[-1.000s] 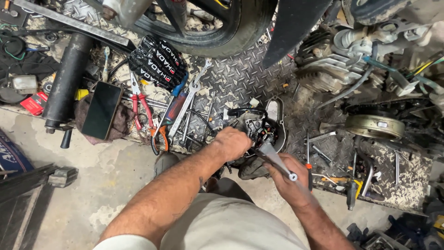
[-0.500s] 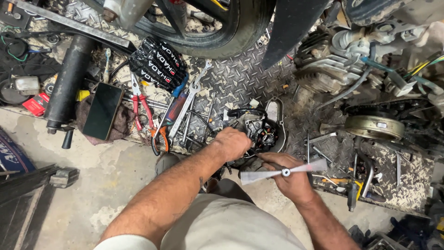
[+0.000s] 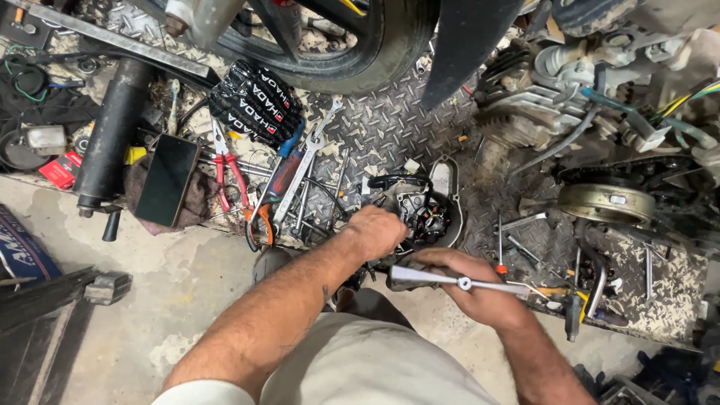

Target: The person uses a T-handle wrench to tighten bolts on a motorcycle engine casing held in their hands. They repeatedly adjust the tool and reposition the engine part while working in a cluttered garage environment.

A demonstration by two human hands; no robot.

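My left hand (image 3: pixel 376 231) grips the near edge of a dark engine cover part (image 3: pixel 427 214) with copper windings inside, which lies on the diamond-pattern metal plate (image 3: pixel 390 127). My right hand (image 3: pixel 469 289) is closed around a silver T-handle wrench (image 3: pixel 457 280), whose bar lies almost level and points left toward the part. The wrench's socket end sits just below my left hand. A white-rimmed cover plate (image 3: pixel 448 180) lies behind the part.
Several spanners (image 3: pixel 307 169), red-handled pliers (image 3: pixel 227 169) and a black phone (image 3: pixel 166 180) lie to the left. A black cylinder (image 3: pixel 112 135) lies further left. A motorcycle tyre (image 3: pixel 352 52) is above, an engine (image 3: pixel 540 82) and a round drum (image 3: pixel 607 202) at right.
My right hand has turned the T-handle wrench from a steep slant to nearly level. My left hand has stayed on the engine part.
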